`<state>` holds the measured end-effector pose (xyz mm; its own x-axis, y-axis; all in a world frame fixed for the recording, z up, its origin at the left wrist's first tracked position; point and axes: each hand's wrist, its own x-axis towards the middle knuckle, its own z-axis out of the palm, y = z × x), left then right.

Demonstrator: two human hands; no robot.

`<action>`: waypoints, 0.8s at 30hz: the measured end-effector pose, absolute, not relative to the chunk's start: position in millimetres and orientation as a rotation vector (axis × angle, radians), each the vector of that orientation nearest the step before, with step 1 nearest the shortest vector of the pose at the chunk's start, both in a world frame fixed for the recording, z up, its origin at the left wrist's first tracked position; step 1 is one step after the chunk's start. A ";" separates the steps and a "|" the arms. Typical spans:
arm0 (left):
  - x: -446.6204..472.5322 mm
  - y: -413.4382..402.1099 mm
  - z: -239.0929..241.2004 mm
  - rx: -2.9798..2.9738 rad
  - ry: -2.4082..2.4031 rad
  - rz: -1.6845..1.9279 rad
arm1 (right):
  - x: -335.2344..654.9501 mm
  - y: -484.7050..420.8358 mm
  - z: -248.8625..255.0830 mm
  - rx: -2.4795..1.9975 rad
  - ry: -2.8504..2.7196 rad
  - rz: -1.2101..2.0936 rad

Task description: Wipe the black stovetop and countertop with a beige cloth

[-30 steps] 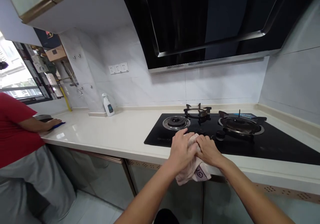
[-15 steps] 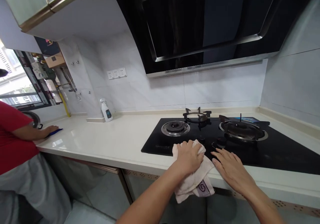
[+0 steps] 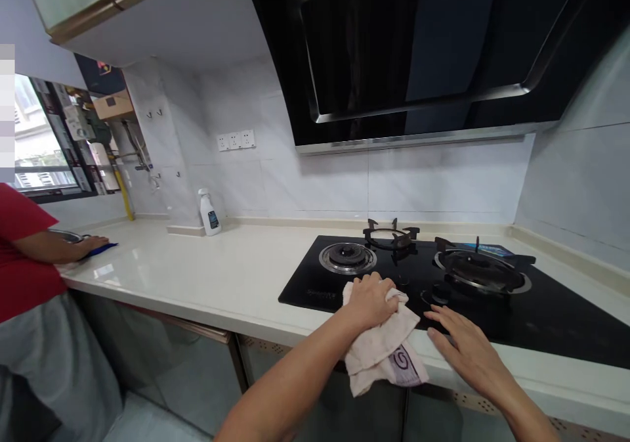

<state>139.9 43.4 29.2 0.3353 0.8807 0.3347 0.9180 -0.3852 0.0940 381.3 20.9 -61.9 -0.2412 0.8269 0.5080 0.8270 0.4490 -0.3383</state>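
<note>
One cloth [image 3: 381, 350] is gripped under my left hand [image 3: 371, 301] at the front edge of the cooktop [image 3: 302, 287], draping over the counter [image 3: 221, 265]; my right hand [image 3: 467, 347] is open near a knob [image 3: 440, 293].

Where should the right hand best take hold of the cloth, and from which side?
Probably the lower corner with the purple swirl, pinched from the right: it hangs loose over the counter edge, near the open right hand, while the left hand covers the top of the cloth.
</note>
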 end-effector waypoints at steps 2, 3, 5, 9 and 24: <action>121.7 50.7 30.1 -2.421 -1.756 -0.507 | 382.2 20.9 -61.6 -1.393 -2.064 0.016; 110.2 55.2 31.5 -2.378 -1.809 -0.506 | 382.0 20.8 -61.5 -1.403 -2.061 0.021; 82.6 64.9 35.9 -2.266 -1.928 -0.507 | 380.8 20.4 -61.3 -1.420 -2.056 0.019; 18.9 81.6 48.1 -1.970 -2.184 -0.516 | 378.5 18.1 -60.2 -1.428 -2.048 -0.024; 14.5 98.3 40.2 -1.806 -2.312 -0.465 | 359.0 9.5 -52.9 -1.468 -2.027 -0.221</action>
<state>14.5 98.3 40.2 -0.2516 0.9129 0.3214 0.9662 0.2176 0.1383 359.0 9.5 -52.9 -0.1908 0.8008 0.5678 0.9042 0.3686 -0.2159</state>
